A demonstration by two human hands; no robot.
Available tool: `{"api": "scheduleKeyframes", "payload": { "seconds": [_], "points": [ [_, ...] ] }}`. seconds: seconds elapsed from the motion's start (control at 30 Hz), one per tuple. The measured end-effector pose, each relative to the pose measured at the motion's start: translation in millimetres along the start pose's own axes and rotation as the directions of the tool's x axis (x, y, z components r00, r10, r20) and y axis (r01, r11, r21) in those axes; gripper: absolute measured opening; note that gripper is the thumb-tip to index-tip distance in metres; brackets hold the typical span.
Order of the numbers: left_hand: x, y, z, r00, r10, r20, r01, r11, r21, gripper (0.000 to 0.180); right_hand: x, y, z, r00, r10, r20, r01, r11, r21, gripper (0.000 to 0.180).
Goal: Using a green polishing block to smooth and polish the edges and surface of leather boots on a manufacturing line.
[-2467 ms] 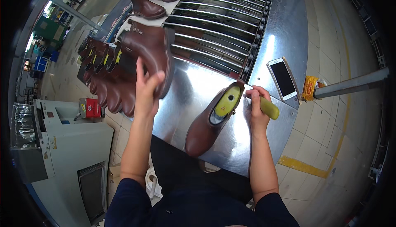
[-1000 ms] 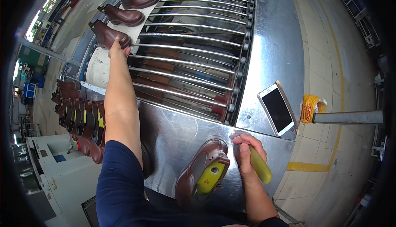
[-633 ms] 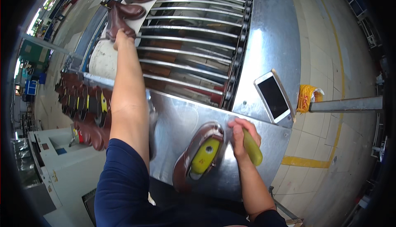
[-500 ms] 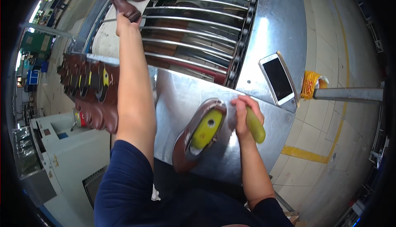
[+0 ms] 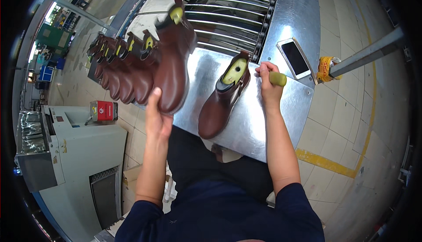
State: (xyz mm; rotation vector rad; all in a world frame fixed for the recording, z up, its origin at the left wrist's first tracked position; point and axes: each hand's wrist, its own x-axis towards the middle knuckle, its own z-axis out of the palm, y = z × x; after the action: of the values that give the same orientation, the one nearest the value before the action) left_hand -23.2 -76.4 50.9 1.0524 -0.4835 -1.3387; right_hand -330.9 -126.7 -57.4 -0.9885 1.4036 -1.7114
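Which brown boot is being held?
The held boot, just right of the row of boots: the left hand grips it, while no hand grips the others.

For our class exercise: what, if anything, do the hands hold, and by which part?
The left hand holds a brown boot by its toe; the right hand grips a green handle, its rounded end sticking out.

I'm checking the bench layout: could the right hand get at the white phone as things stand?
Probably yes: the right hand is close to the white phone and no obstacle shows between them, though it holds an olive-green handle.
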Motion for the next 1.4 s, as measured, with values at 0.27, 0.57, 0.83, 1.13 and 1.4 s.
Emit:
{"api": "scheduleKeyframes", "payload": {
  "seconds": [0.27,0.57,0.83,1.13,1.4],
  "points": [
    [-20.7,-12.0,-90.8,0.987,-0.155,0.035,0.111,0.833,0.542,0.038,3.6,3.9,4.1,0.999,-0.036,-0.026,0.038,0.996,0.081,0.028],
    [-42.0,-20.1,-69.2,0.941,-0.328,-0.082,0.310,0.742,0.594,0.047,-0.1,-1.8,-4.2,0.997,-0.076,0.029,0.078,0.996,-0.041,0.029],
    [-48.2,-21.8,-44.5,0.931,0.320,0.177,-0.303,0.403,0.864,0.033,3.0,1.5,-0.4,0.984,-0.174,-0.035,0.172,0.984,-0.055,0.022],
    [-19.7,-75.1,62.8,0.754,0.213,0.622,-0.656,0.287,0.698,0.071,7.9,3.1,-4.8,0.984,-0.173,-0.044,0.176,0.983,0.059,0.031],
    [-35.9,-92.6,62.4,0.958,-0.078,0.277,-0.089,0.834,0.545,0.051,9.1,-7.0,-10.4,0.998,-0.043,-0.040,0.050,0.981,0.189,0.045]
  ]
}}
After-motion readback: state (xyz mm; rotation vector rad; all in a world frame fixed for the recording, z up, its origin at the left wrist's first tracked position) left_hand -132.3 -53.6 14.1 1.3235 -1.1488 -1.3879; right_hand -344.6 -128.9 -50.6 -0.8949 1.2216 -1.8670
